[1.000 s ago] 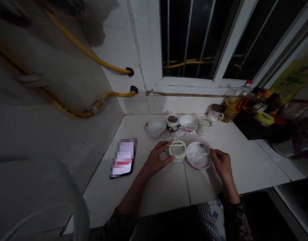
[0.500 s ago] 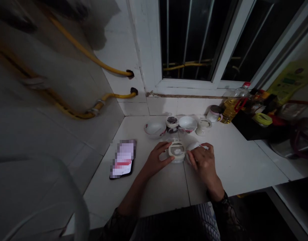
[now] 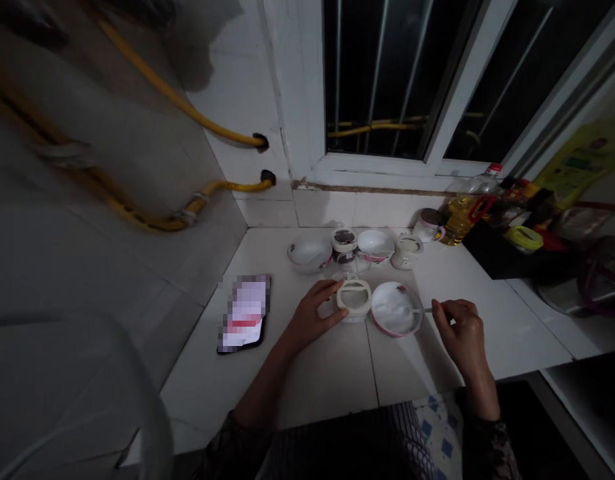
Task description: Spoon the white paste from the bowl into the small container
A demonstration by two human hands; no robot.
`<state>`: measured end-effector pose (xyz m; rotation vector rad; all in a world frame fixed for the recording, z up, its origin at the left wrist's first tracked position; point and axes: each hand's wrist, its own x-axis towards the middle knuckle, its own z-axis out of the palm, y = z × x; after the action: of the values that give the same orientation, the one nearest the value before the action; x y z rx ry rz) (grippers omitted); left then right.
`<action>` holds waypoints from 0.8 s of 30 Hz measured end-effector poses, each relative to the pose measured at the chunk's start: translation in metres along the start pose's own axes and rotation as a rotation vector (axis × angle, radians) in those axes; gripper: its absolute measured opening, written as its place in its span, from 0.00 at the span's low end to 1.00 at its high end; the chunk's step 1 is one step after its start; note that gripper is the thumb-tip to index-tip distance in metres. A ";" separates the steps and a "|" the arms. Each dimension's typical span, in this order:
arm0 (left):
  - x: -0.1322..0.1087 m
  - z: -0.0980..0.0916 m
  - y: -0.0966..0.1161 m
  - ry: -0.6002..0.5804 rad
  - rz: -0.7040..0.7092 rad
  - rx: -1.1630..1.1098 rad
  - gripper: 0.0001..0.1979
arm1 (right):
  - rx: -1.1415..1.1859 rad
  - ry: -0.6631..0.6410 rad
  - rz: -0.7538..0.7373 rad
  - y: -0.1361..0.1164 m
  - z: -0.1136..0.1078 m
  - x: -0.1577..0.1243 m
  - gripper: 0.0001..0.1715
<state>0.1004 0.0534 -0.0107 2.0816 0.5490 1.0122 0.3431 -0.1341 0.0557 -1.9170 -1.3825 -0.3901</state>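
My left hand [image 3: 311,319] is closed around the side of a small squarish seasoning jar [image 3: 354,313] with a pale rim, its top open on white contents. To the jar's right stands a bowl [image 3: 387,331] with a reddish edge, holding white powder [image 3: 393,305]. My right hand [image 3: 461,332] pinches the handle of a small spoon [image 3: 426,311], whose head rests over the powder at the bowl's right side. Behind the jar, its clear lid [image 3: 348,268] seems to be flipped back; its outline is faint.
Along the back stand a bowl [image 3: 307,257], a dark-filled jar [image 3: 344,245], another bowl [image 3: 376,245], a pale jar [image 3: 406,252] and a mug [image 3: 429,227]. An oil bottle [image 3: 460,217] is at the back right. A phone [image 3: 245,317] lies on the left.
My right hand has moved right with the spoon, from beside the jar to over the bowl's right edge, uncovering the bowl. The left hand still holds the jar in place.
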 end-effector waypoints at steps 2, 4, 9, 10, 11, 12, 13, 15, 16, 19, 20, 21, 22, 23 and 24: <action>0.000 0.000 0.001 -0.001 -0.008 0.003 0.25 | -0.029 -0.072 -0.008 0.004 -0.007 0.001 0.27; 0.000 -0.001 0.001 -0.011 -0.011 0.006 0.26 | -0.045 -0.125 -0.018 0.002 -0.008 0.002 0.28; -0.001 -0.001 0.000 -0.011 -0.002 -0.008 0.25 | -0.001 -0.269 0.018 -0.010 0.008 0.003 0.30; -0.001 -0.001 0.000 -0.008 -0.001 -0.009 0.25 | 0.015 -0.284 0.041 -0.012 0.011 0.002 0.30; -0.001 -0.001 0.000 -0.006 0.000 -0.008 0.25 | 0.030 -0.290 0.068 -0.013 0.014 0.001 0.29; -0.001 -0.001 0.000 -0.007 0.001 -0.006 0.25 | 0.043 -0.289 0.100 -0.013 0.016 0.000 0.29; -0.001 -0.001 0.000 -0.007 0.001 -0.002 0.25 | 0.052 -0.282 0.130 -0.013 0.017 -0.001 0.29; -0.001 -0.002 0.001 -0.011 0.000 0.006 0.25 | 0.055 -0.248 0.183 -0.010 0.016 -0.002 0.29; 0.000 -0.002 0.001 -0.015 0.000 0.009 0.25 | 0.054 -0.227 0.201 -0.009 0.015 -0.003 0.29; 0.000 -0.003 0.001 -0.020 -0.003 0.012 0.25 | 0.068 -0.179 0.242 -0.005 0.011 -0.004 0.29; 0.000 -0.003 0.001 -0.019 -0.005 0.010 0.25 | 0.077 -0.176 0.254 -0.004 0.010 -0.004 0.29; 0.000 -0.002 0.001 -0.016 -0.007 0.007 0.25 | 0.084 -0.177 0.263 -0.004 0.010 -0.004 0.28; 0.000 -0.002 0.001 -0.013 -0.008 0.003 0.25 | 0.087 -0.179 0.267 -0.004 0.010 -0.004 0.28; 0.000 -0.002 0.001 -0.012 -0.010 -0.002 0.25 | 0.089 -0.184 0.268 -0.005 0.010 -0.005 0.28; 0.000 -0.002 0.001 -0.012 -0.012 -0.006 0.25 | 0.089 -0.189 0.266 -0.005 0.010 -0.005 0.28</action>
<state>0.0991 0.0536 -0.0094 2.0751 0.5509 0.9931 0.3348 -0.1295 0.0476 -2.0698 -1.2161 -0.0191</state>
